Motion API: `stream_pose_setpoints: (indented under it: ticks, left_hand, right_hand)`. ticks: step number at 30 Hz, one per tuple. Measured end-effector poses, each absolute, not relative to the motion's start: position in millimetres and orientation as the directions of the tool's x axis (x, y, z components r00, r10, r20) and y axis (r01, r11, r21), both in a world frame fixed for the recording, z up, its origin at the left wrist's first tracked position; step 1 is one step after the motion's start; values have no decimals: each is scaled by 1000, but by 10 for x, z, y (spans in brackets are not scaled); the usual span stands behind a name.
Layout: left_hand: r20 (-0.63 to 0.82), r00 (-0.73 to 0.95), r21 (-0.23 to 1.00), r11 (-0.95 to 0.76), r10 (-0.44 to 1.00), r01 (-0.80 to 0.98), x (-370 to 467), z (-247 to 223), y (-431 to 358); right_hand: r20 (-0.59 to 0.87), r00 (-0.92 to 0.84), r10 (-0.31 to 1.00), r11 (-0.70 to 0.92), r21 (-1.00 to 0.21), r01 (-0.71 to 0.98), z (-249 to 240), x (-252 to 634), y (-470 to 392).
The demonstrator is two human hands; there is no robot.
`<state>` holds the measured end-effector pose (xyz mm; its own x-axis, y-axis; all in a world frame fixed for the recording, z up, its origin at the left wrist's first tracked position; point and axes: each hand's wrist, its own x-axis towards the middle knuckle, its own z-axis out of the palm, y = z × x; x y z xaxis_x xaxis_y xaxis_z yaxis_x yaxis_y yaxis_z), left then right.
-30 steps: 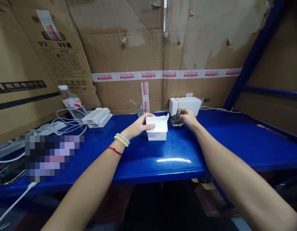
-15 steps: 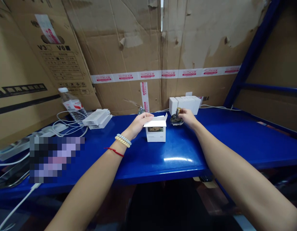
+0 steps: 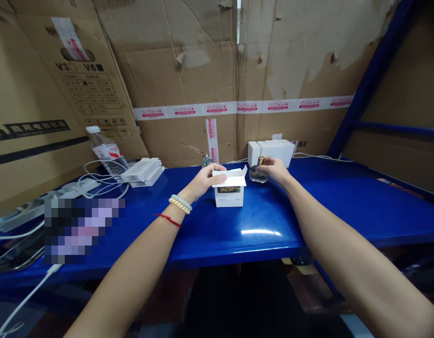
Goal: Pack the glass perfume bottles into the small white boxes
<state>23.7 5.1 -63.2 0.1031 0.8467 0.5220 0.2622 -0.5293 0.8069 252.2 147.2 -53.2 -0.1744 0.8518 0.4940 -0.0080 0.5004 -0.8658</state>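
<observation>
Your left hand grips the box, thumb on its front flap and fingers round the left side. The box stands on the blue table, top open, the front flap folded out toward you and a side flap sticking up at the right; you can't tell from this angle what is inside. Just right of it, your right hand pinches the flask near its gold cap. The flask is upright and glassy, but whether its dark tint is liquid or glass is unclear. A second flask stands behind your left hand, partly hidden. White cartons stand behind your right hand; a capped water bottle leans at far left.
</observation>
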Motion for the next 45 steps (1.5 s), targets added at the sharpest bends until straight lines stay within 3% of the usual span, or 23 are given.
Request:
stream_pose_setpoints:
  ticks: [7,16,20,22,25,27,33,37,40,42,45]
  left_hand:
    - [514,99,817,-522,852,245,261,-619,34]
    - [469,105,864,-480,877,151,263,-636,25]
    - [496,154,837,-517,855,178,214,-642,37]
    - [560,183,761,-589,808,271,186,-643,29]
    - [695,216,491,-672,686,554,171,-644,-16]
    - [741,214,342,-631,637,696,184,-645,-54]
    - [857,156,143,-518,491,843,222,-640,-76]
    - [904,138,69,-456,405,887,221,-619,-77]
    - [929,145,27,-455,339,890,261,-608,-105]
    - [938,158,26,-517,309,855,314,-615,-125]
    - [916,160,99,-593,368,799,409,-646,-137]
  right_hand:
    - [517,-185,836,537,-840,77,-522,2550,1472]
    - [406,-365,838,474,-873,115,-532,2583,1474]
    - [394,-361,846,467,-872,143,-515,2585,1463]
    - [404,-354,844,476,-867,146,-507,2573,1445]
    - [442,-350,826,517,-842,156,-510,2554,1449]
    - [462,-347,816,543,-818,188,-522,2547,1478]
    - [532,-335,777,618,-746,248,-530,2556,1536]
    - [704,-76,706,692,-663,287,-434,2577,1409]
    - [807,141,574,764,-589,264,-333,2578,1214]
    - [873,127,470,852,-487,194,-284,2555,1060]
    - [935,-68,348,933,-339,121,-264,2481,855]
